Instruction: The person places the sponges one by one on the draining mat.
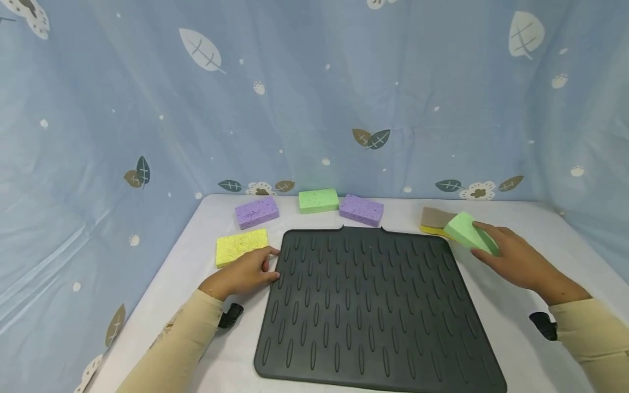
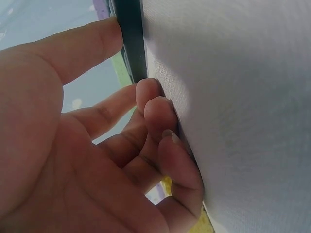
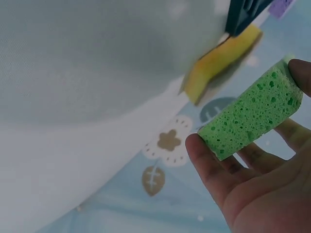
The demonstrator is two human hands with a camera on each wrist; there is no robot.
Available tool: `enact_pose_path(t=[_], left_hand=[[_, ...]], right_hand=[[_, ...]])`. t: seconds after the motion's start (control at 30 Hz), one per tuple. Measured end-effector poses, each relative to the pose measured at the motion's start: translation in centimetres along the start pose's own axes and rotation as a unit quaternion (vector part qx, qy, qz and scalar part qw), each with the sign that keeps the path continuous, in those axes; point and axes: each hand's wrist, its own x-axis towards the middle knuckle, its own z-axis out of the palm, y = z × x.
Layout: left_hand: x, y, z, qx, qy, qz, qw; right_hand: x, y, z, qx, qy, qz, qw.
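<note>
Gripped between thumb and fingers of the right hand (image 1: 513, 257): a green sponge (image 1: 468, 231), tilted above the table (image 1: 533, 221), near a yellow-and-brown sponge (image 1: 436, 217). At the left hand (image 1: 244, 274), loosely half-curled: a dark mat (image 1: 363, 305), touched along its left edge. Beyond: a yellow sponge (image 1: 239, 245), two purple sponges (image 1: 257, 213), a second green sponge (image 1: 318, 201).

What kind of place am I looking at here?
Probably a small curtained-off tabletop workspace: a pale blue leaf-print curtain hangs behind a white-covered table, which bears a large dark grey ridged mat.
</note>
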Motion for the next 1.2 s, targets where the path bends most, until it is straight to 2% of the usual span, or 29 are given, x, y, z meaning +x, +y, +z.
enact_pose_path(t=[0.5, 0.77, 1.03, 1.2], left_hand=[[-0.2, 0.4, 0.2, -0.009, 0.006, -0.008, 0.9999], [-0.3, 0.6, 0.1, -0.008, 0.008, -0.012, 0.9999], [0.4, 0.5, 0.3, -0.005, 0.007, 0.000, 1.0000], [0.0, 0.4, 0.4, 0.000, 0.011, -0.017, 0.9998]], right_hand=[[0.8, -3.5, 1.9, 0.031, -0.013, -0.058, 0.998], [1.2, -4.6, 2.5, 0.055, -0.027, -0.089, 0.994], [1.7, -5.0, 2.8, 0.075, -0.028, -0.120, 0.990], [2.5, -5.6, 2.9, 0.063, -0.037, -0.134, 0.988]])
